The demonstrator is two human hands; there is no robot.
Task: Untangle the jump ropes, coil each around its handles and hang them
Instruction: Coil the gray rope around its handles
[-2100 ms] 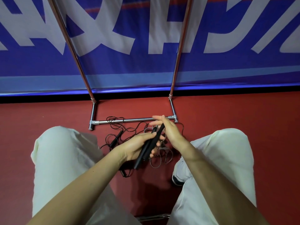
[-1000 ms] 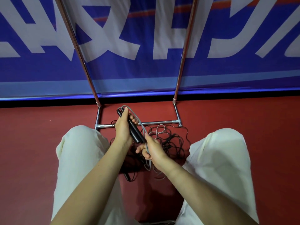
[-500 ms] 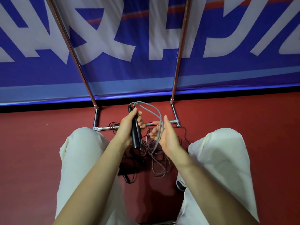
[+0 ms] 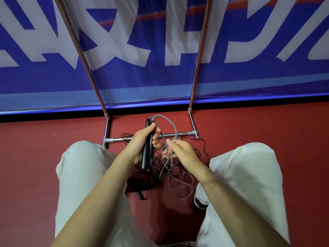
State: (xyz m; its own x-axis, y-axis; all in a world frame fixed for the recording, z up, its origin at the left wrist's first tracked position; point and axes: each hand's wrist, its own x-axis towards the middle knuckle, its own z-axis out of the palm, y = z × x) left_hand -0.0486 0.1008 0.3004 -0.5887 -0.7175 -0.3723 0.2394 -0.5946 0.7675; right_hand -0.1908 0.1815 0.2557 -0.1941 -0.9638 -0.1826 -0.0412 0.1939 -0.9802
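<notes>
Two black handles (image 4: 148,148) are gripped together, upright, by the left hand (image 4: 140,143), the fingers curled round them. A grey rope (image 4: 173,129) loops out from the handle tops and is pinched by the right hand (image 4: 181,152), just beside the left; below that hand its slack hangs to the red floor (image 4: 267,125). Beneath both hands a tangle of thin black rope (image 4: 178,168) lies against the low bar of a metal rack (image 4: 178,134), between knees in pale trousers (image 4: 83,166). A blue banner (image 4: 142,77) is seen behind the rack.
</notes>
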